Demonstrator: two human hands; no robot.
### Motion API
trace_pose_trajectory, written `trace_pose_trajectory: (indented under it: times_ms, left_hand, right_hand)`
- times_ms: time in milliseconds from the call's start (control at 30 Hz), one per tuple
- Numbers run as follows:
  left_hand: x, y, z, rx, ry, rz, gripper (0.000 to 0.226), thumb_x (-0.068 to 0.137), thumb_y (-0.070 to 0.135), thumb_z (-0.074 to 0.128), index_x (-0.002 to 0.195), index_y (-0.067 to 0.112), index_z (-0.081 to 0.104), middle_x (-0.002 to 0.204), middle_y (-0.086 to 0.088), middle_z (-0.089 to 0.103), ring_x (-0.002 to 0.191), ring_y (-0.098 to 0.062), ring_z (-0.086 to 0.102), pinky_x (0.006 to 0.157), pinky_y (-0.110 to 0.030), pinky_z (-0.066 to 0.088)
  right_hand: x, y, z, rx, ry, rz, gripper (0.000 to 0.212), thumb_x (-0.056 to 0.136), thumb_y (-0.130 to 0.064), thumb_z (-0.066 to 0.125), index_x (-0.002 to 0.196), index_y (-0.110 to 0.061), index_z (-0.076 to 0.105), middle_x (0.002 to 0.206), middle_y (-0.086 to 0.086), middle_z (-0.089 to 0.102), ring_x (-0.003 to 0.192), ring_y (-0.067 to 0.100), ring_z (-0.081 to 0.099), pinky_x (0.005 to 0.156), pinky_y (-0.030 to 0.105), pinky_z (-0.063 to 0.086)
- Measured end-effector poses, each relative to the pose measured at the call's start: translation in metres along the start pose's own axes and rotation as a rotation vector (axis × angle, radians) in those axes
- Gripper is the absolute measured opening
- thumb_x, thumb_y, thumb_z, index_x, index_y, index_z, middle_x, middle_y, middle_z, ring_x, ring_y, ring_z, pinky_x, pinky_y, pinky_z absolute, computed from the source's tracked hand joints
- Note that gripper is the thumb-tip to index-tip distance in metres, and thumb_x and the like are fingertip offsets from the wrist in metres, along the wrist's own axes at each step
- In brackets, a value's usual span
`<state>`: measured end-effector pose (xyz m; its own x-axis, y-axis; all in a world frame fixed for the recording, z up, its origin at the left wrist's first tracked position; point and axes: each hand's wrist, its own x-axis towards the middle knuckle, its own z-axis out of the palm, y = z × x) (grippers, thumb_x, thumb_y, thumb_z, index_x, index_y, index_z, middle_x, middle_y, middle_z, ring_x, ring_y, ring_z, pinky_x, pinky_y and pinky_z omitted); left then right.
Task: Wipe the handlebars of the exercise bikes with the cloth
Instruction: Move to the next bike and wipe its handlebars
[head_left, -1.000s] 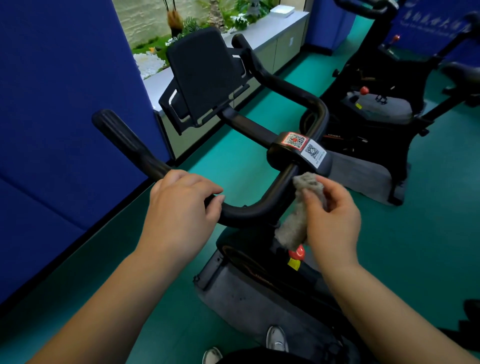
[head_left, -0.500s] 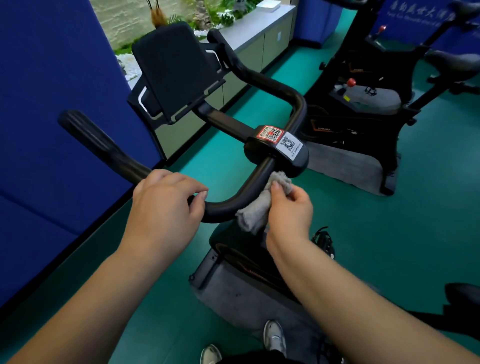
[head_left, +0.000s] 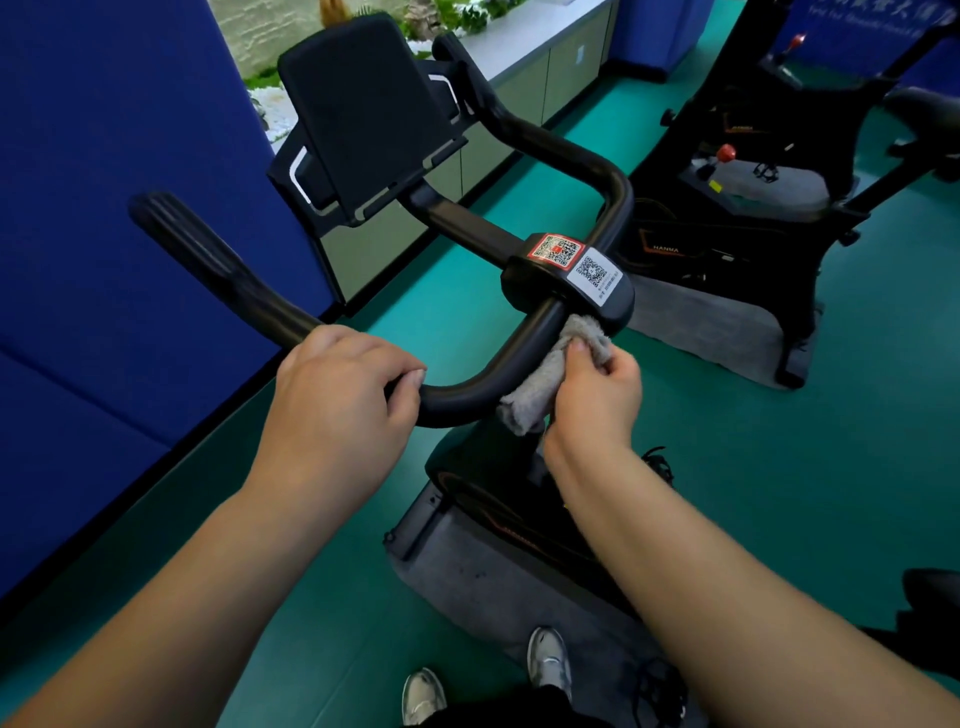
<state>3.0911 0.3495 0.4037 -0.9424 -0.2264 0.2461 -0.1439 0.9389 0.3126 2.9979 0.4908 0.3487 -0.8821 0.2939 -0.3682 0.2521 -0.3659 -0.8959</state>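
- Currently, handlebar is gripped and steadied by left hand.
- Grey cloth is pinched by right hand, pressed against the bar below the clamp.
- Cloth is best wrapped round the tube, pressure kept even.

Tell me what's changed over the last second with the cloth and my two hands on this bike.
The right hand has slid the cloth along the handlebar: down the bar from beside the QR-code clamp toward the bend, then part of the way back up. It keeps pinching the cloth against the bar. The left hand stays wrapped round the left grip.
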Motion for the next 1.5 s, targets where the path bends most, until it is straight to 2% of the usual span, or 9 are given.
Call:
trace_pose_trajectory:
  times_ms: [233,367,567,700,767,1000,1200,1400,1500]
  left_hand:
    - [-0.005,-0.003,0.004,-0.015,0.034,0.015,0.013,0.09,0.023,0.059,0.089,0.023,0.071,0.088,0.01,0.067,0.097,-0.022,0.051,0.09,-0.04,0.037]
    - [-0.003,-0.004,0.004,-0.025,0.028,0.02,0.014,0.091,0.024,0.057,0.089,0.023,0.071,0.09,0.011,0.066,0.099,-0.021,0.05,0.091,-0.039,0.036]
    - [-0.004,-0.006,0.004,-0.022,0.022,0.032,0.016,0.091,0.026,0.056,0.091,0.023,0.072,0.092,0.01,0.067,0.1,-0.021,0.05,0.093,-0.038,0.035]
    - [-0.006,-0.009,0.007,-0.072,0.045,0.026,0.016,0.091,0.025,0.057,0.094,0.024,0.073,0.099,0.011,0.067,0.105,-0.018,0.047,0.095,-0.032,0.033]
    - [-0.007,-0.012,0.009,-0.093,0.062,0.006,0.018,0.091,0.026,0.057,0.097,0.023,0.074,0.109,0.009,0.064,0.112,-0.017,0.044,0.099,-0.033,0.031]
    - [-0.004,-0.024,0.009,-0.107,0.103,-0.007,0.018,0.09,0.027,0.058,0.098,0.022,0.074,0.118,0.009,0.059,0.12,-0.017,0.04,0.1,-0.026,0.025]
    - [-0.011,-0.032,-0.003,-0.165,0.114,0.025,0.015,0.089,0.023,0.061,0.1,0.022,0.072,0.108,0.012,0.061,0.11,-0.01,0.044,0.095,-0.015,0.026]
    - [-0.047,-0.049,-0.009,-0.47,-0.032,-0.076,0.014,0.084,0.017,0.069,0.087,0.03,0.071,0.076,0.016,0.065,0.073,-0.004,0.059,0.063,-0.013,0.046]
    - [-0.065,-0.053,-0.003,-0.561,-0.063,-0.122,0.012,0.083,0.023,0.07,0.084,0.035,0.072,0.077,0.02,0.069,0.074,0.001,0.063,0.067,-0.017,0.05]
  right_hand:
    - [-0.043,0.023,-0.018,-0.135,-0.165,0.008,0.003,0.096,-0.017,0.054,0.094,-0.017,0.052,0.093,0.002,0.063,0.084,0.011,0.062,0.077,0.025,0.051]
    - [-0.034,0.02,-0.016,-0.075,-0.155,0.026,0.009,0.095,-0.012,0.055,0.089,-0.018,0.052,0.091,0.003,0.063,0.086,0.015,0.062,0.079,0.029,0.052]
    - [-0.018,0.009,0.0,-0.072,-0.018,-0.003,0.016,0.097,-0.014,0.052,0.085,-0.024,0.048,0.086,-0.001,0.058,0.076,0.01,0.057,0.064,0.02,0.045]
    - [-0.046,0.023,-0.003,-0.077,-0.051,0.048,0.003,0.098,-0.019,0.051,0.1,-0.017,0.051,0.091,-0.001,0.06,0.079,0.006,0.06,0.062,0.013,0.045]
    - [-0.058,0.03,-0.005,-0.09,-0.058,0.067,0.013,0.098,-0.019,0.051,0.108,-0.011,0.051,0.091,0.0,0.059,0.078,0.005,0.06,0.063,0.014,0.046]
    - [-0.093,0.045,-0.004,-0.136,-0.148,0.12,0.021,0.089,-0.018,0.065,0.103,-0.009,0.052,0.088,0.003,0.065,0.069,-0.002,0.061,0.062,0.013,0.049]
    - [-0.099,0.039,-0.009,-0.223,-0.215,0.144,0.024,0.083,-0.018,0.073,0.097,-0.013,0.055,0.088,0.005,0.069,0.082,0.014,0.068,0.079,0.032,0.058]
    - [-0.13,0.025,-0.021,-0.309,-0.48,-0.048,0.024,0.074,-0.003,0.078,0.085,-0.002,0.057,0.066,-0.006,0.068,0.06,-0.001,0.063,0.055,0.012,0.047]
    - [-0.133,0.028,-0.015,-0.353,-0.488,-0.104,0.025,0.072,-0.009,0.08,0.081,-0.003,0.058,0.06,-0.009,0.062,0.056,-0.003,0.056,0.052,0.013,0.044]
